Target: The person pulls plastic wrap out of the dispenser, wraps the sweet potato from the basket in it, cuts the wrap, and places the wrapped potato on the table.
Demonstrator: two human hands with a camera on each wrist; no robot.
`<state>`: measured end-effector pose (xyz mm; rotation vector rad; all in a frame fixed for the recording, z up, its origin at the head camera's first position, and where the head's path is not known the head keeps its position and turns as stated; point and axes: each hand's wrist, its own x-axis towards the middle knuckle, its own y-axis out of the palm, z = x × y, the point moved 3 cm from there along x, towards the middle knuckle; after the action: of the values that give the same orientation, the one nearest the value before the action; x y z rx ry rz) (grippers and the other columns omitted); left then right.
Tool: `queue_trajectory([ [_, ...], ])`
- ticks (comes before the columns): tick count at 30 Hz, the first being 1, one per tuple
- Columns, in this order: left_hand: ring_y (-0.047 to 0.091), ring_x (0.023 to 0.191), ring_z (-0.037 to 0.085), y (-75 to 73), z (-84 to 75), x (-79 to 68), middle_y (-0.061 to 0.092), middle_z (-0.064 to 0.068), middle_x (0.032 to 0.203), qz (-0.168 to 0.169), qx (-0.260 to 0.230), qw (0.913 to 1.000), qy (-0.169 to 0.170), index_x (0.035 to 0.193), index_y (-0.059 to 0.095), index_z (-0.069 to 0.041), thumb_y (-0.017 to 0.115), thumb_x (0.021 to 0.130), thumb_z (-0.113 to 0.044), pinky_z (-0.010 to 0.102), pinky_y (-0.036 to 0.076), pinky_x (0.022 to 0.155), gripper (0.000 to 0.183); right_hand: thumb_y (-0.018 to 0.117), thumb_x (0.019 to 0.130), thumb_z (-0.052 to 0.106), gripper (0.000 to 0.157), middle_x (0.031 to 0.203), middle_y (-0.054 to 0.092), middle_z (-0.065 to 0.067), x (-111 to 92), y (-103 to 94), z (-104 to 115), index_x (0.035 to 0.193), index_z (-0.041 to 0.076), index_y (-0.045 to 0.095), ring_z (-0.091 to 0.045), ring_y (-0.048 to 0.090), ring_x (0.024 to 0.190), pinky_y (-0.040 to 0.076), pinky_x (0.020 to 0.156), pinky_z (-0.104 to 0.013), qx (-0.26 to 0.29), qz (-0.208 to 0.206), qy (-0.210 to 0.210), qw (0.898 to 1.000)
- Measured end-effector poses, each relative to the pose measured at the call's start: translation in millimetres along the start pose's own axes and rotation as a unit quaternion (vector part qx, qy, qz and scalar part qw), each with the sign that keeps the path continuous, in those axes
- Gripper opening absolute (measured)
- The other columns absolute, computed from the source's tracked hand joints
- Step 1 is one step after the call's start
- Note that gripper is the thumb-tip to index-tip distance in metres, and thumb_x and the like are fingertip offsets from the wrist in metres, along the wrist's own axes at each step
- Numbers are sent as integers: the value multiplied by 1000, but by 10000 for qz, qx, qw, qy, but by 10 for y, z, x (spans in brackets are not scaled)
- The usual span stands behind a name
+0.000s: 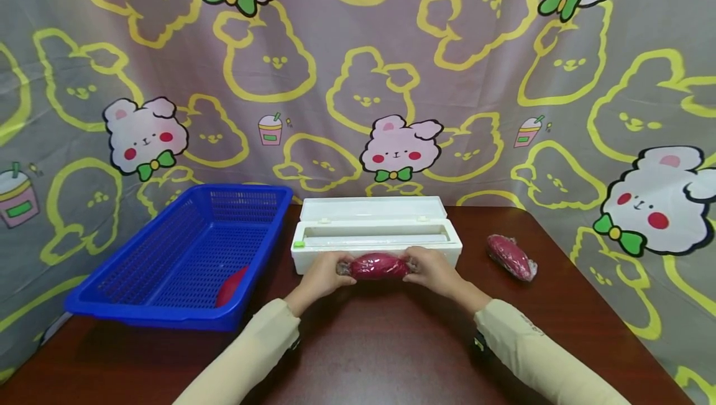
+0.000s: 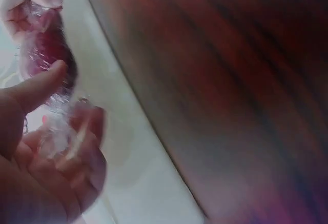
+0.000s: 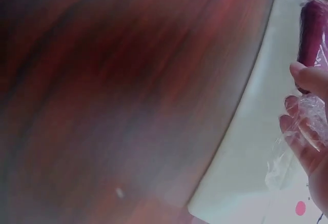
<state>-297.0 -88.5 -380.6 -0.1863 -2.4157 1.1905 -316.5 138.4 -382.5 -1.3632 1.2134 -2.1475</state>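
Note:
A red sweet potato wrapped in clear cling film is held level in front of a white cling film dispenser. My left hand grips its left end. In the left wrist view, that thumb lies against the sweet potato and the fingers curl around the bunched film. My right hand grips the other end. In the right wrist view, loose film trails from its fingers, with the thumb on the dark red skin.
A blue plastic basket stands on the left with a red sweet potato inside. Right of the dispenser lies another film-wrapped sweet potato. The dispenser's lid is raised. A patterned cloth hangs behind the brown table.

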Motion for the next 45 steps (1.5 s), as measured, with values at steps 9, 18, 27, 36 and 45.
queue_trajectory([
  [9,59,81,21,-306,-84,-113,66,3,85,-1075,527,9906,-660,90,69,-11,78,64,-30,36,44,65,34,77,66,5,31,79,60,0,25,-10,64,87,9,55,-14,56,69,48,63,-29,-711,427,-510,9953],
  [18,42,107,31,-316,228,-68,57,13,108,-2699,-316,9511,-1471,95,64,-5,75,68,-30,52,30,76,38,78,65,8,29,79,62,2,3,18,70,85,10,57,-14,59,71,48,64,-30,-1002,531,-701,9911],
  [27,44,111,38,-237,424,5,51,24,119,-3343,-1500,9151,-1682,96,58,8,69,74,-8,43,31,94,29,79,64,17,41,85,64,-3,38,-5,157,100,10,61,-20,60,77,48,66,-34,-1780,809,-1065,9749],
  [36,37,120,33,-281,528,16,47,21,127,-2916,-2639,8967,-2029,106,57,11,68,72,2,39,28,98,37,74,69,36,28,65,54,3,283,-177,298,76,12,62,-12,48,60,37,46,-25,-1658,669,-486,9827],
  [45,20,129,33,-289,603,16,24,26,139,-2396,-3566,8723,-2335,123,43,13,65,75,5,37,21,102,53,67,78,27,16,72,61,4,533,-88,350,76,11,65,-11,55,68,45,57,-25,-675,364,-217,9968],
])
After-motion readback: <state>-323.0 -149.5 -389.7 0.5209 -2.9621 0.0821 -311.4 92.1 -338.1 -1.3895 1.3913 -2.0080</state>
